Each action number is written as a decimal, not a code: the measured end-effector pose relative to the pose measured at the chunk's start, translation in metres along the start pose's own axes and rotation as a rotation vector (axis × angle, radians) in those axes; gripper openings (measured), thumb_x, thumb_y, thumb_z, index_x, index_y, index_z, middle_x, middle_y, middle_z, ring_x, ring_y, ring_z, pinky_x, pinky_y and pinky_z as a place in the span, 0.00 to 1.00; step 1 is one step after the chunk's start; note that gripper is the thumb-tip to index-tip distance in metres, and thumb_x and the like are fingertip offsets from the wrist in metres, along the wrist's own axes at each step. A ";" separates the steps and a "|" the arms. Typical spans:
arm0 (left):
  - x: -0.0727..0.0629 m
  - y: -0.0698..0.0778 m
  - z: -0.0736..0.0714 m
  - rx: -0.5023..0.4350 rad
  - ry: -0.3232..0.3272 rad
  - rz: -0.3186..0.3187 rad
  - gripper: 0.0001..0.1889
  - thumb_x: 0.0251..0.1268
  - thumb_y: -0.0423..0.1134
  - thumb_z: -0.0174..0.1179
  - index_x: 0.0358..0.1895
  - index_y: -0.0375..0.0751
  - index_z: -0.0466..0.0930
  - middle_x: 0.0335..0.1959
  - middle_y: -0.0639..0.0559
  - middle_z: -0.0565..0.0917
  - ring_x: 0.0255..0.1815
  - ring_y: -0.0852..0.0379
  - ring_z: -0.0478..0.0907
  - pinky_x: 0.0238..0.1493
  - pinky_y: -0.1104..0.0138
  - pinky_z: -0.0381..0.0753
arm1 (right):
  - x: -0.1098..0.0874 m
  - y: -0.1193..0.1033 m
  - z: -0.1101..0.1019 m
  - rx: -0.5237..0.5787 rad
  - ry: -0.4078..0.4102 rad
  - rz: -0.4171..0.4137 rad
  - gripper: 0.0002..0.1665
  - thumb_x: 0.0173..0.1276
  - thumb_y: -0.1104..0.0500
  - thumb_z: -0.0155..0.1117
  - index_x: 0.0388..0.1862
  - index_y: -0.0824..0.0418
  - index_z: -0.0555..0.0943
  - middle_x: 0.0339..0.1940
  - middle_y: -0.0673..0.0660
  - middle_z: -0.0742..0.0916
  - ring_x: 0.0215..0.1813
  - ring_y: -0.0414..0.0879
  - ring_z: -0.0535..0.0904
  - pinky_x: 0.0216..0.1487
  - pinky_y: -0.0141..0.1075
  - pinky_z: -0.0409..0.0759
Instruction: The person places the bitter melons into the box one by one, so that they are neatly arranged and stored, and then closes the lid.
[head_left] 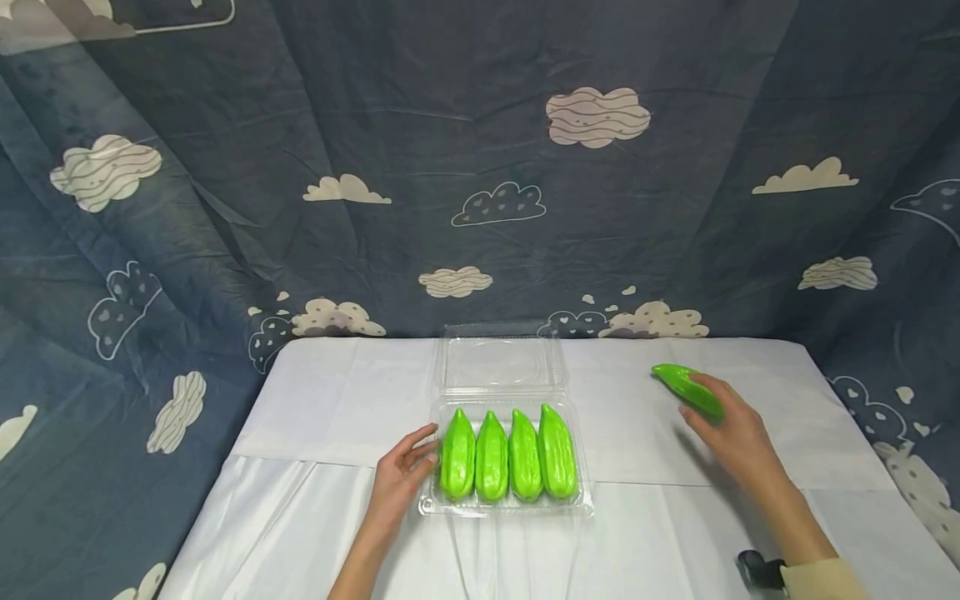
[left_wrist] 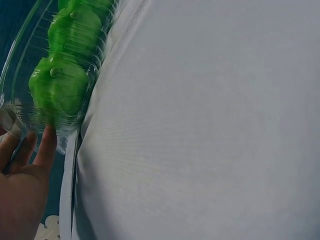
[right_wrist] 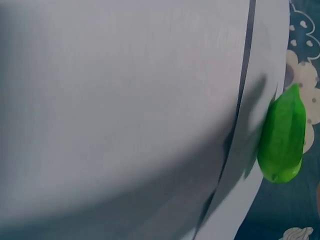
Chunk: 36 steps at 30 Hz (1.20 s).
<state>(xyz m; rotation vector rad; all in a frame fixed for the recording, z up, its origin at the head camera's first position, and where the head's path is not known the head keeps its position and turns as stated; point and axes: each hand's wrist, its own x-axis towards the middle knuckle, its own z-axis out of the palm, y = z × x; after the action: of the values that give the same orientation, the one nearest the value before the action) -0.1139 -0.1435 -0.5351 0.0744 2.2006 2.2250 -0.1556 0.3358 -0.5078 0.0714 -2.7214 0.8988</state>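
Observation:
A clear plastic clamshell box (head_left: 577,505) lies with its lid raised at the back. Several glossy green bitter melons (head_left: 491,458) stand side by side in it, pointed tips toward the lid. My left hand (head_left: 396,477) is at the box's left side, its fairly straight fingers touching the wall; in the left wrist view these fingers (left_wrist: 46,145) reach the plastic below the melons' rounded ends. Off to the right, my right hand (head_left: 738,429) holds another bitter melon (head_left: 684,385) between thumb and fingers, tip pointing away to the left. The right wrist view shows this melon but almost none of the hand.
White cloth (head_left: 330,400) covers the table, with a crease running across it. A dark blue curtain with cloud prints (head_left: 465,108) hangs behind and along both sides. The box's raised clear lid (head_left: 501,360) stands close to the table's back edge.

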 end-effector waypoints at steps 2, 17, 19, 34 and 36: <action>0.000 0.000 0.000 0.004 -0.004 0.006 0.24 0.65 0.28 0.61 0.65 0.36 0.74 0.63 0.38 0.76 0.62 0.41 0.75 0.58 0.68 0.75 | 0.003 0.004 -0.001 -0.017 -0.034 0.016 0.39 0.67 0.62 0.67 0.74 0.62 0.63 0.68 0.71 0.70 0.65 0.73 0.66 0.58 0.69 0.65; -0.001 0.003 0.000 -0.016 0.003 -0.005 0.24 0.65 0.27 0.61 0.65 0.35 0.74 0.63 0.35 0.76 0.63 0.40 0.74 0.58 0.69 0.74 | 0.029 0.036 -0.013 -0.062 -0.257 0.138 0.46 0.70 0.53 0.64 0.79 0.61 0.53 0.72 0.76 0.62 0.67 0.76 0.59 0.60 0.71 0.60; -0.002 0.003 0.000 -0.019 0.004 -0.003 0.24 0.65 0.27 0.61 0.65 0.35 0.74 0.63 0.35 0.76 0.63 0.40 0.74 0.57 0.69 0.74 | 0.032 0.040 -0.012 -0.064 -0.269 0.142 0.46 0.69 0.52 0.64 0.79 0.61 0.53 0.72 0.76 0.61 0.67 0.76 0.58 0.60 0.71 0.59; -0.001 0.002 0.000 -0.002 -0.004 0.021 0.24 0.65 0.28 0.60 0.65 0.33 0.73 0.62 0.33 0.76 0.62 0.37 0.74 0.56 0.69 0.76 | 0.043 0.057 -0.008 -0.066 -0.319 0.187 0.48 0.72 0.39 0.57 0.77 0.66 0.54 0.70 0.79 0.63 0.65 0.76 0.60 0.60 0.71 0.61; -0.001 0.002 0.000 -0.008 -0.002 0.016 0.24 0.65 0.27 0.60 0.65 0.33 0.73 0.62 0.32 0.76 0.62 0.37 0.74 0.56 0.69 0.76 | 0.044 0.057 -0.008 -0.062 -0.329 0.189 0.48 0.73 0.38 0.55 0.77 0.67 0.55 0.69 0.80 0.64 0.64 0.75 0.61 0.59 0.71 0.61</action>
<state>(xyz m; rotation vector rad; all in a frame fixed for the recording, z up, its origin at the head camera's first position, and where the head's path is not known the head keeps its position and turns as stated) -0.1132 -0.1436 -0.5335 0.0946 2.1983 2.2405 -0.2034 0.3879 -0.5221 -0.0575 -3.1021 0.9220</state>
